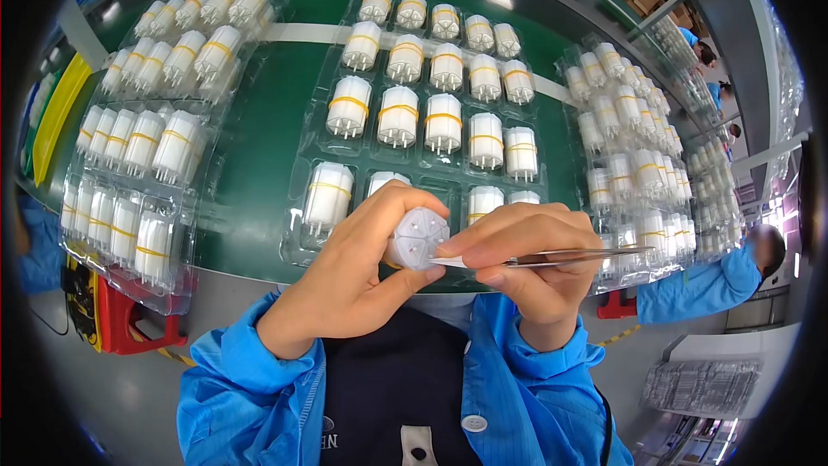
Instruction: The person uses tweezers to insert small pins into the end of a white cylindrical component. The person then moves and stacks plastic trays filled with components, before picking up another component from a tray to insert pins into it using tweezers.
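Note:
Near the table's front edge my left hand (349, 272) is closed around a white cylindrical bundle (417, 238), its round end facing up. Wedge-shaped sections and small metal pins show on that end. My right hand (539, 255) pinches a pair of metal tweezers (578, 256), whose rear end sticks out to the right. A narrow white tip (448, 262) extends from my right fingers to the edge of the bundle's end face; I cannot tell if it belongs to the tweezers. Just beyond my hands lies a clear plastic tray (297, 207) of similar bundles with yellow bands.
More trays of banded white bundles stand stacked at the left (151, 151) and right (634, 155) of the green table (259, 121). A co-worker in a blue sleeve (699, 289) is at the right. A red stool (159, 332) stands below the left edge.

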The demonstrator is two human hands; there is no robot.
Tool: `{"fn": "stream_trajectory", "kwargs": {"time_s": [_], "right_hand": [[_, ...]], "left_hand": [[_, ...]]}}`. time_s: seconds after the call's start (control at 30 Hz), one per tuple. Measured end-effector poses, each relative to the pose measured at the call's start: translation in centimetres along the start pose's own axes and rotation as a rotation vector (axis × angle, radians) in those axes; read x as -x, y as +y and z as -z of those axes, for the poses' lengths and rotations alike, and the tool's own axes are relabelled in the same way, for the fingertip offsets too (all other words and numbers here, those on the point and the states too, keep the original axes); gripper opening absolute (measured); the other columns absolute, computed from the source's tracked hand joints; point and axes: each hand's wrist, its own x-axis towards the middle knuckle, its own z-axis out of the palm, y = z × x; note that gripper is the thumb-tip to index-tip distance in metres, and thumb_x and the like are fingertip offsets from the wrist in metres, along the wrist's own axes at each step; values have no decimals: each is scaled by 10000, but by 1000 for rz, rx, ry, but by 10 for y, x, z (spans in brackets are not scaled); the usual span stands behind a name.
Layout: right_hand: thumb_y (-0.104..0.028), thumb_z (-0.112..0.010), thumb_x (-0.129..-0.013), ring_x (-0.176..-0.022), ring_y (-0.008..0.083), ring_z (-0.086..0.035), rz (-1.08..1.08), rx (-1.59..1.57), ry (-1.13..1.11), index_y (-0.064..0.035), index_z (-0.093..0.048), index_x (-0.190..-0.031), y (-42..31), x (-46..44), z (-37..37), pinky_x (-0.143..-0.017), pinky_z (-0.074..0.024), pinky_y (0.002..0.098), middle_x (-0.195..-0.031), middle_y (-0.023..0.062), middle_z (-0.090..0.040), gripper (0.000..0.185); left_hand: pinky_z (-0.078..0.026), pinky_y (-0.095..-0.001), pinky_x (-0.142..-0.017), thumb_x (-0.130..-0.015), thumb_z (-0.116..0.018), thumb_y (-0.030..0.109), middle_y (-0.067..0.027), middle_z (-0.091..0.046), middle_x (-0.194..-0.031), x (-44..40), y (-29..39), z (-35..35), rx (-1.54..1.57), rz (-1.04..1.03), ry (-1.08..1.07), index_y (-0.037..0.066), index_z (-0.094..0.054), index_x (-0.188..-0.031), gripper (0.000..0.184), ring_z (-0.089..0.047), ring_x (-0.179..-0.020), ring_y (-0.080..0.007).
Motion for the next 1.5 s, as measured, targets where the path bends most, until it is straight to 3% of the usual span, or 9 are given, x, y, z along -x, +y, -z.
{"fn": "stream_trajectory", "kwargs": {"time_s": [0.57,0.63,0.73,0.93,1.0,1.23,1.3,1.43,1.5], "right_hand": [[-21,-796,-711,-757,279,-707,108,343,-124,4,-717,-881,-10,-5,1,-626,-559,326,-853,139,-717,189],[-9,-777,-741,-822,280,-715,132,-2,232,33,-710,-945,-6,6,-6,-689,-572,331,-904,181,-724,219],[6,-736,-787,-908,297,-708,73,-142,474,65,-685,-993,-4,18,-30,-771,-576,350,-962,224,-713,221],[18,-692,-848,-936,277,-699,39,-104,478,75,-643,-1041,6,26,-50,-794,-569,342,-1011,242,-690,207],[11,-696,-854,-915,263,-698,49,-62,466,71,-643,-1037,5,26,-52,-771,-569,330,-999,240,-690,201],[18,-689,-858,-874,239,-692,59,-67,507,70,-641,-1027,9,28,-56,-748,-564,313,-994,235,-692,183],[24,-689,-853,-863,231,-690,56,-47,493,69,-648,-1025,9,27,-56,-739,-561,305,-993,232,-693,182],[35,-687,-847,-842,222,-686,31,-47,489,70,-658,-1018,8,26,-57,-717,-556,293,-990,229,-694,177],[46,-683,-845,-822,211,-681,20,-8,497,76,-665,-1015,10,27,-57,-693,-547,278,-988,224,-695,173]], "left_hand": [[-476,-365,-829,-753,-702,-67,-169,-543,-1099,-3,-6,-12,-53,-81,176,3,-518,-1193,482,-570,-986,-309],[-482,-365,-830,-750,-705,-69,-181,-545,-1127,-6,-9,-14,-165,-191,269,-3,-518,-1197,489,-573,-994,-316],[-481,-368,-847,-731,-719,-78,-194,-569,-1163,-8,-18,-20,-268,-313,437,-12,-520,-1182,497,-576,-1016,-319],[-469,-370,-857,-693,-743,-83,-165,-614,-1093,-5,-23,-26,-362,-406,629,17,-518,-1157,526,-573,-993,-304],[-451,-345,-883,-786,-711,-66,-171,-558,-1157,-3,-22,-24,-445,-393,591,18,-450,-1195,493,-548,-1038,-247],[-451,-358,-872,-787,-729,-51,-173,-555,-1135,-7,-26,-24,-530,-459,619,20,-450,-1196,500,-550,-1027,-266],[-464,-383,-830,-681,-786,-61,-149,-610,-1071,-10,-29,-26,-503,-490,708,31,-539,-1141,530,-560,-968,-313],[-462,-386,-822,-677,-790,-52,-144,-604,-1071,-10,-29,-24,-560,-512,718,35,-549,-1132,521,-559,-964,-317],[-458,-384,-862,-774,-744,-34,-169,-572,-1127,-8,-27,-22,-658,-493,638,29,-475,-1191,500,-551,-1009,-298]]}}
